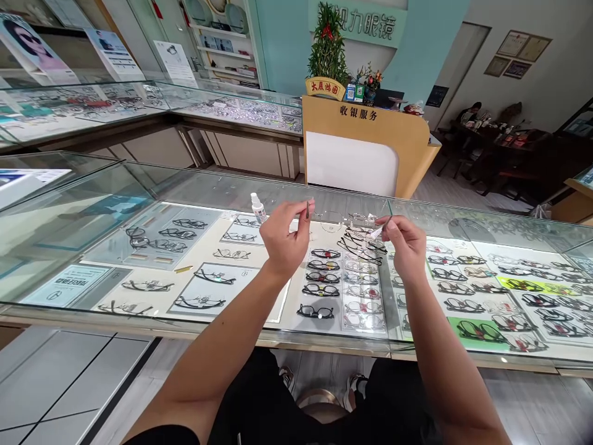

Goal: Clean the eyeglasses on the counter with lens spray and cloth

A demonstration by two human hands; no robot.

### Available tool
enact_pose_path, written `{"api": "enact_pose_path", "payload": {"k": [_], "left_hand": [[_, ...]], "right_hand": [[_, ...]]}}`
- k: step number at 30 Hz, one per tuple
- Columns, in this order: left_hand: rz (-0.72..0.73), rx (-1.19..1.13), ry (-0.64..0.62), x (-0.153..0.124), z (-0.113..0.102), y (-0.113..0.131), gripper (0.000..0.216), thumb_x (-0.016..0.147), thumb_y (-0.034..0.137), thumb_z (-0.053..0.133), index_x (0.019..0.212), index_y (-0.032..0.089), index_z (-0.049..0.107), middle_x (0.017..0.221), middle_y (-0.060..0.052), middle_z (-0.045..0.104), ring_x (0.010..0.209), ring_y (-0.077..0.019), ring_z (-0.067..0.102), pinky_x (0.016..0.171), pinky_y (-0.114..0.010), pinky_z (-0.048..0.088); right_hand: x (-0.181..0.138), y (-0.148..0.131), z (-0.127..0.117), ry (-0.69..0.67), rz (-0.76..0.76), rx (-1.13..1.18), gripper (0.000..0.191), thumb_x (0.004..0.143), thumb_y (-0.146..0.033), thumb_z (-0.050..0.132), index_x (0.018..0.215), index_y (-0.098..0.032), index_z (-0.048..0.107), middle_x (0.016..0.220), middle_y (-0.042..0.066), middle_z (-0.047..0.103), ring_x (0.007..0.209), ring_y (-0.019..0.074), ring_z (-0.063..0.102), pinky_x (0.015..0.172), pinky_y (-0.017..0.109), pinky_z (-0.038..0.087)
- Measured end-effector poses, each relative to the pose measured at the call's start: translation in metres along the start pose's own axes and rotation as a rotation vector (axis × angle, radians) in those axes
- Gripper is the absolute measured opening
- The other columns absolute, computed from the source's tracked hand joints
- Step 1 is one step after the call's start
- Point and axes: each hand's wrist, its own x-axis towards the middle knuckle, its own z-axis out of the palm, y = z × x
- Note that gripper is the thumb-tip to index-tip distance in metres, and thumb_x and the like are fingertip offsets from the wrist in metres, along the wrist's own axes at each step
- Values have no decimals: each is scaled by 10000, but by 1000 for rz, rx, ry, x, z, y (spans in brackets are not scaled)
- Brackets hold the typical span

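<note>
My left hand [288, 235] is raised over the glass counter, thumb and fingers pinched on the dark temple tip of a thin-rimmed pair of eyeglasses [332, 220]. My right hand [407, 246] pinches the other temple, where a small white tag [377, 233] hangs. The clear lenses and fine rim are hard to make out against the glass between my hands. Just below and between them lies a heap of dark-framed eyeglasses [361, 246]. A white spray bottle [258, 209] stands upright on the counter beside my left hand.
Rows of eyeglasses [321, 277] lie inside the glass display counter [213, 185] under my arms. Across the aisle are a wooden cashier desk [365, 123] with a plant [328, 46] and another glass showcase [231, 105]. A person [471, 113] sits at the far right back.
</note>
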Motion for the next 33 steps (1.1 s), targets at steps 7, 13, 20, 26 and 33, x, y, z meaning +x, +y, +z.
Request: {"api": "enact_pose_path", "payload": {"k": [7,13,20,26,33], "left_hand": [[-35,26,14,0,-1,1,194,1065,356,639,1028,242,792,937,-46,846,882,-200,789,818,-373,629],[-96,8,-25,-1,0,2,235,1074,404,622,1035,243,789,968,-58,843,935,-206,793,864,-384,636],[-197,-92,-45,-3,3,-2,277,1081,442,624,1038,217,781,1008,-65,825,926,-200,782,849,-374,640],[-247,-89,-71,-6,5,-6,325,1079,483,624,1055,202,784,1018,-66,814,908,-187,767,859,-369,632],[-251,-79,-66,-7,7,-7,327,1069,501,626,1050,216,787,1011,-69,812,894,-187,775,850,-363,640]], "right_hand": [[1,-6,1,-33,-8,47,233,1005,-440,670,1026,-267,825,852,39,749,811,216,664,726,355,529],[1,-3,1,-27,-27,81,215,998,-395,662,1033,-264,828,856,37,758,804,212,668,734,356,531],[0,-5,3,3,-9,46,239,982,-476,699,995,-264,808,812,29,729,747,207,665,737,381,551],[-1,-4,4,10,14,76,271,968,-526,723,976,-263,789,934,48,789,724,191,668,752,393,567],[0,-3,4,-6,-3,142,196,968,-453,751,984,-265,800,888,27,771,710,175,656,738,369,548]]}}
